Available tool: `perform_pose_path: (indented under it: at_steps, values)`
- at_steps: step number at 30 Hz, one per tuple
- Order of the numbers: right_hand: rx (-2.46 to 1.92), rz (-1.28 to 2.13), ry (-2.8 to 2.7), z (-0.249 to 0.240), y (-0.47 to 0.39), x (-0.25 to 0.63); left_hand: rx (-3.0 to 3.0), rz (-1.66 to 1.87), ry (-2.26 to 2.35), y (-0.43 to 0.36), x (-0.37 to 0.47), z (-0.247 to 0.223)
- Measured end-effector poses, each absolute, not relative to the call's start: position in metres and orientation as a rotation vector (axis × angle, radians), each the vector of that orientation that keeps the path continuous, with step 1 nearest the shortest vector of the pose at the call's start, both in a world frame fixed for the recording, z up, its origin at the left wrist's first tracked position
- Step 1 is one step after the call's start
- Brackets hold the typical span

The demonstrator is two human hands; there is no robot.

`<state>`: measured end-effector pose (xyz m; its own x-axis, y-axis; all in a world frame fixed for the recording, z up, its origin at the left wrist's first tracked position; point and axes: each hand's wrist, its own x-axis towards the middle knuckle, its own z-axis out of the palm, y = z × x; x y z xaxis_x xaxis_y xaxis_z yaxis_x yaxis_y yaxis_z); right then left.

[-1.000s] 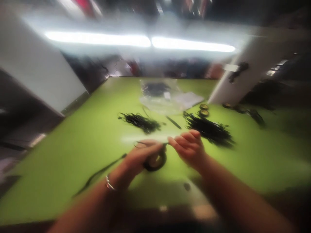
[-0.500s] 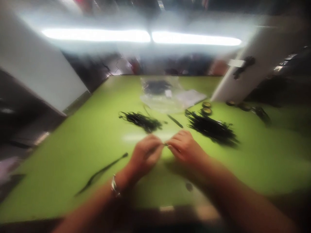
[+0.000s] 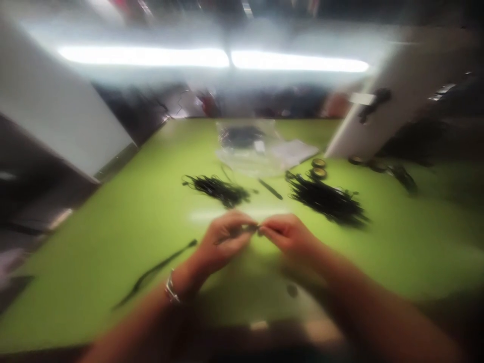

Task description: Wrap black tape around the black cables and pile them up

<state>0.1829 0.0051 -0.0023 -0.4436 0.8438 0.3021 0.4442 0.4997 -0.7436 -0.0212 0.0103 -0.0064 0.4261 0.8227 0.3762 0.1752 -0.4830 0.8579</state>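
The roll's dropped out of sight and your left hand and right hand now nearly meet, fingers of both pinching a small dark piece between them above the counter, so it's apparently being worked two-handed.

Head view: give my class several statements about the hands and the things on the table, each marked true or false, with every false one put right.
1. The left hand and right hand meet at a small dark piece. True.
2. The bracelet is on the right wrist. False: the bracelet is on the left wrist.
3. Two black bundles, a left one and a right one, lie on the green table. True.
4. The thin dark stick lies on top of the left bundle. False: the thin dark stick lies between the bundles.
5. The clear bag lies nearer the person than the bundles. False: the clear bag lies beyond them.
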Motion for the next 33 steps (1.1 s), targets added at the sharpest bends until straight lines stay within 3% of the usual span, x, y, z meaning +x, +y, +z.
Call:
perform_pose_path:
  at_steps: [5, 11, 17, 21, 26, 33]
  values:
    - [-1.012, -0.215, -2.208, -0.001, 0.001, 0.181, 1.549, 0.970, 1.044, 0.008, -0.024, 0.002]
    - [-0.970, -0.537, -2.132, 0.003, -0.003, 0.179, 1.076, 0.905, 1.021, 0.007, -0.021, 0.007]
    - [-0.943, -0.443, -2.118, -0.003, -0.003, 0.177, 0.993, 0.988, 1.136, 0.004, -0.015, 0.006]
    - [-0.896, -0.119, -2.115, -0.006, 0.002, 0.178, 1.050, 1.034, 1.127, 0.004, -0.016, 0.007]
    - [-1.024, 0.353, -2.128, -0.003, 0.002, 0.179, 1.568, 1.183, 1.066, 0.005, -0.017, 0.000]
    - [-1.053, 0.463, -2.208, 0.000, 0.005, 0.182, 1.999, 1.226, 0.898, 0.009, -0.021, -0.008]
